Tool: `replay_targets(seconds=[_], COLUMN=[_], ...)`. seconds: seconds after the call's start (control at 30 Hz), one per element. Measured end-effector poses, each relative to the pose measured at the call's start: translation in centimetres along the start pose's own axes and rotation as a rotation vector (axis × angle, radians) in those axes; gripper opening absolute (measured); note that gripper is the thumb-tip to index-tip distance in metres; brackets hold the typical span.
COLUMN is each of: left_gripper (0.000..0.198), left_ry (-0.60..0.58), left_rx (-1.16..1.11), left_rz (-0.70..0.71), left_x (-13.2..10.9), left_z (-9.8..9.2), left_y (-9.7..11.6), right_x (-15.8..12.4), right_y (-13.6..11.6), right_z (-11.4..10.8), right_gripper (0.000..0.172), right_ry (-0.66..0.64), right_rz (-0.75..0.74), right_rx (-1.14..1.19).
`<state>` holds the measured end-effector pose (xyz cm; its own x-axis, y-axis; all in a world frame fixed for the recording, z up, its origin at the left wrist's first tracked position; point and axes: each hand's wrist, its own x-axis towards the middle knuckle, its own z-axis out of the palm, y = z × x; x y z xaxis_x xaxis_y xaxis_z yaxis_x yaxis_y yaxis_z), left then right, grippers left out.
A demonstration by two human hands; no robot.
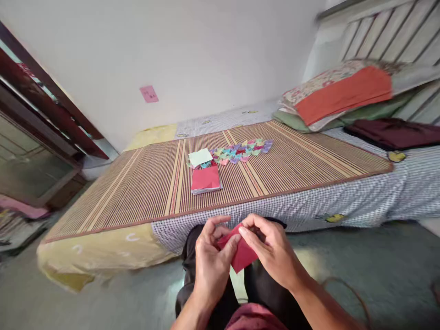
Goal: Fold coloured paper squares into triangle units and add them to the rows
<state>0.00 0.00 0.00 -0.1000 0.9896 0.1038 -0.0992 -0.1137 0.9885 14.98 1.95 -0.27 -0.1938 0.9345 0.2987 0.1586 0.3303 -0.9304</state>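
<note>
A folded piece of red paper (241, 254) is held low in front of me, over my lap. My left hand (211, 263) pinches its left side with fingers curled. My right hand (270, 250) grips its upper right edge with fingers closed on it. Ahead on a striped woven mat (144, 183) lies a stack of square paper with a red sheet on top (205, 179). A pale green sheet (200, 157) lies just behind the stack. To its right, several small folded paper shapes in many colours (240, 150) are laid out in rows.
The mat covers a low bed with a checked sheet (360, 206) and a yellow cover (85, 256). Pillows (340, 94) and a dark folded cloth (395, 133) lie at the right. A white wall stands behind, dark wooden furniture (37, 119) at the left, grey floor below.
</note>
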Motion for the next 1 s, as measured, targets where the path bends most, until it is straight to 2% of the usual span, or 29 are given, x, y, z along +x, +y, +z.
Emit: replay_targets(seconds=[0.1, 0.23, 0.43, 0.67, 0.9, 1.0], left_gripper=[0.041, 0.039, 0.038, 0.042, 0.037, 0.04], left_ry=[-0.011, -0.04, -0.059, -0.169, -0.252, -0.253], left_rx=[-0.084, -0.131, -0.197, -0.156, 0.022, 0.081], left_rz=[-0.144, -0.233, -0.24, -0.191, -0.22, -0.214], left_x=[0.5, 0.7, 0.8, 1.0, 1.1, 1.1], left_z=[-0.3, -0.6, -0.9, -1.4, -1.6, -1.3], left_y=[-0.6, -0.9, -0.9, -0.7, 0.1, 0.2], right_x=[0.1, 0.2, 0.3, 0.6, 0.6, 0.5], right_y=[0.2, 0.6, 1.2, 1.4, 0.6, 0.2], right_z=[-0.3, -0.5, -0.7, -1.5, -1.5, -1.2], right_gripper=[0.029, 0.028, 0.027, 0.026, 0.025, 0.024], right_ry=[0.023, 0.043, 0.06, 0.043, -0.116, -0.159], right_rz=[-0.022, -0.043, -0.05, -0.026, -0.022, -0.003], right_rx=[-0.012, -0.03, -0.044, -0.007, 0.026, 0.028])
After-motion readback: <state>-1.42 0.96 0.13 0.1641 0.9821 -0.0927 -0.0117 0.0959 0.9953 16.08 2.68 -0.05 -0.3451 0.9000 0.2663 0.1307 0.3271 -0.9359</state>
